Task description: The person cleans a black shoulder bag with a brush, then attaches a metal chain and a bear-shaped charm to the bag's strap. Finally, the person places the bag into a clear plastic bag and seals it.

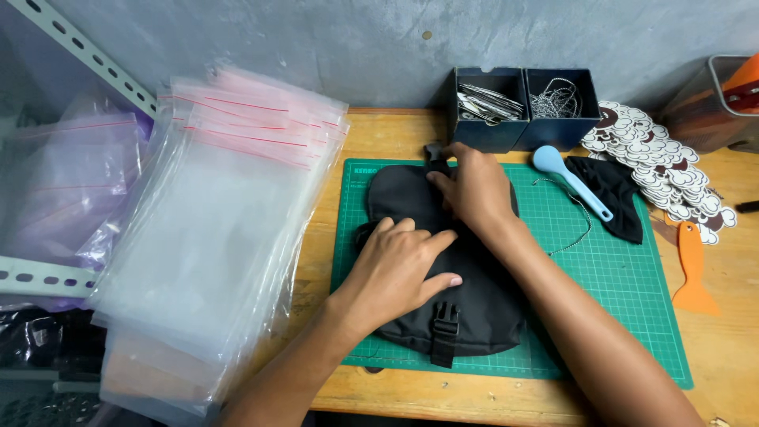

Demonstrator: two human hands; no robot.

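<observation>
I am looking down at my two bare hands on a black fabric pouch [474,308] that lies flat on a green cutting mat [624,285], which in turn sits on a wooden worktop [735,348]. The mat gives the pouch a flat, even bed, so I can press on it without it sliding.

My left hand [399,265] is spread palm-down across the middle of the pouch, fingers together and pointing right. It grasps nothing; this grip is open and flat, pinning the fabric in place. My right hand [474,190] reaches over the far end of the pouch, fingers curled at a small black clip [433,152] on the top edge. Whether that grip is fully closed on the clip I cannot tell, as the fingers hide the contact. A black buckle [445,320] sits on the near end of the pouch, untouched.

To my left a deep stack of clear zip bags [205,237] with red seal lines lies within easy reach of the mat. Behind the mat stand two dark blue boxes [522,130] holding thin metal pieces and ball chain. To the right lie a light blue scoop-shaped tool [565,178], another piece of black fabric [613,194], a heap of round brown and white tags [656,162] and an orange scraper [692,273], all well apart from my hands.
</observation>
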